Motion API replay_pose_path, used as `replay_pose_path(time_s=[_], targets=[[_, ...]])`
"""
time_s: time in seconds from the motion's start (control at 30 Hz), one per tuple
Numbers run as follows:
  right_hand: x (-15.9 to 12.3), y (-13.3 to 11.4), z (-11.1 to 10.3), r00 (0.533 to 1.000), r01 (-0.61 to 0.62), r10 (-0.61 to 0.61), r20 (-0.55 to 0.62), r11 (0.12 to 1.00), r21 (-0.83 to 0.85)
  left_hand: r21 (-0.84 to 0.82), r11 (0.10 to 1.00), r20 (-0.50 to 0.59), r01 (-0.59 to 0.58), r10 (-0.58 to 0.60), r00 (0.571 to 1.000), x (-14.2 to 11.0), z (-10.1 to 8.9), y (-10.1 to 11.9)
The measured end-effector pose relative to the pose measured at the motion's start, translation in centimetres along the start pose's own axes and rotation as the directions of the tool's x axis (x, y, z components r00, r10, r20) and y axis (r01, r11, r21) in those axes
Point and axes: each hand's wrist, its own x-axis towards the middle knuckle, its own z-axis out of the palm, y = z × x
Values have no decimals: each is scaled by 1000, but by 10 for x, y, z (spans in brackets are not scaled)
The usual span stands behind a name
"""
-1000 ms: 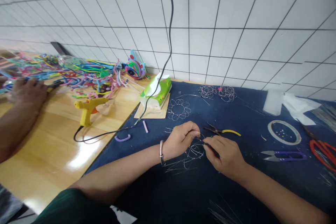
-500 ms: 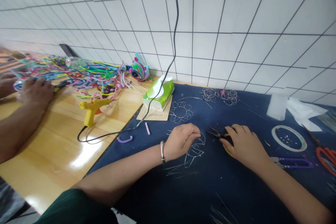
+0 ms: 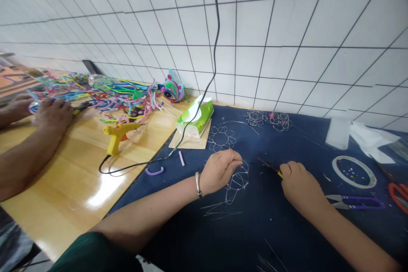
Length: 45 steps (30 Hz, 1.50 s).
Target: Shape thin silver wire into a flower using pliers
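Note:
My left hand [image 3: 221, 171], with a silver bangle at its wrist, is closed in a pinch on a looped wire shape [image 3: 237, 181]. Thin wire loops hang below and to the right of its fingertips; the exact pinch point is hidden. My right hand [image 3: 299, 182] is wrapped round the yellow handles of small pliers [image 3: 271, 167], whose dark jaws point left toward the wire shape without touching it. A flower-shaped wire ring [image 3: 222, 139] lies on the dark blue cloth behind my left hand. Loose straight wires [image 3: 219, 212] rest in front of it.
Tangled wire shapes [image 3: 280, 121] lie near the wall. On the right are a bead ring tray [image 3: 338, 173], purple snips [image 3: 360, 202] and orange-handled scissors [image 3: 398, 195]. A tissue pack [image 3: 200, 120] and yellow glue gun [image 3: 116, 136] sit left; another person's hands [image 3: 52, 112] work beyond.
My right hand has moved slightly right and down with the pliers, its fingers closing further round the handles. My left hand still pinches the wire shape. The camera view has shifted slightly.

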Motion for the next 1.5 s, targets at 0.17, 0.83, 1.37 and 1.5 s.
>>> replay_pose_path(time_s=[0.17, 0.83, 1.37, 1.5], targets=[[0, 1, -2, 992, 123, -121, -33, 991, 52, 1, 1000, 2, 13, -13, 1000, 0, 3, -1], [12, -3, -42, 984, 80, -156, 85, 817, 571, 12, 992, -28, -128, 128, 991, 2, -4, -9], [53, -18, -74, 963, 268, -262, -55, 943, 197, 19, 995, -103, -99, 101, 990, 2, -15, -21], [52, -17, -69, 959, 285, -279, -59, 935, 210, 36, 994, -83, -102, 105, 991, 3, -14, -23]])
